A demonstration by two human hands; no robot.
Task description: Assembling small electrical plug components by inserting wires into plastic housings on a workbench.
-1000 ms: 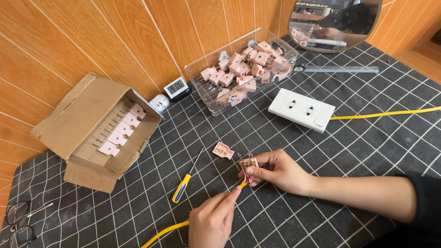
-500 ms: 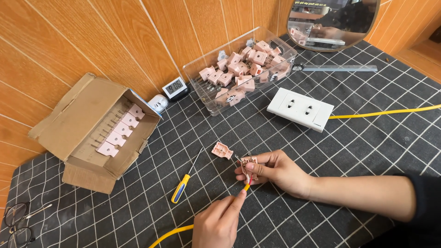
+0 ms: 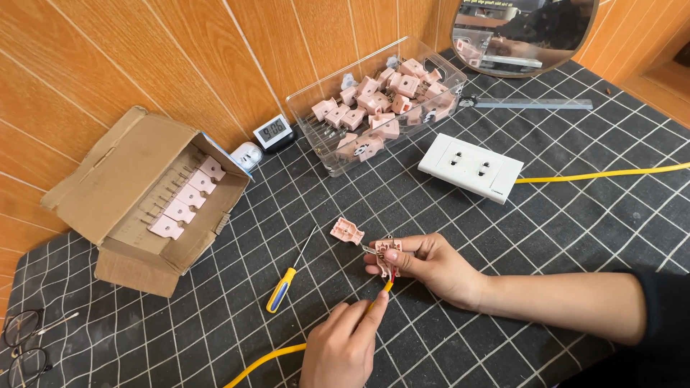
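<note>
My right hand (image 3: 431, 267) pinches a small pink plug half (image 3: 389, 251) with metal prongs just above the black grid mat. My left hand (image 3: 343, 345) grips the end of a yellow cable (image 3: 267, 361), its bared wires meeting the plug half between the two hands. Another pink plug cover (image 3: 347, 231) lies on the mat just left of my right hand. A screwdriver (image 3: 286, 280) with a yellow and blue handle rests to the left, untouched.
A clear tray (image 3: 327, 144) holds several pink plugs at the back. A white double socket (image 3: 471, 167) with a yellow cord (image 3: 604, 174) lies right of it. An open cardboard box (image 3: 144, 201) holds more plugs. Also here: small digital clock (image 3: 273, 132), round mirror (image 3: 523, 34), metal ruler (image 3: 535, 103), glasses (image 3: 25, 345).
My left hand has pushed the cable end a little closer to the plug half. My right hand has stayed where it was.
</note>
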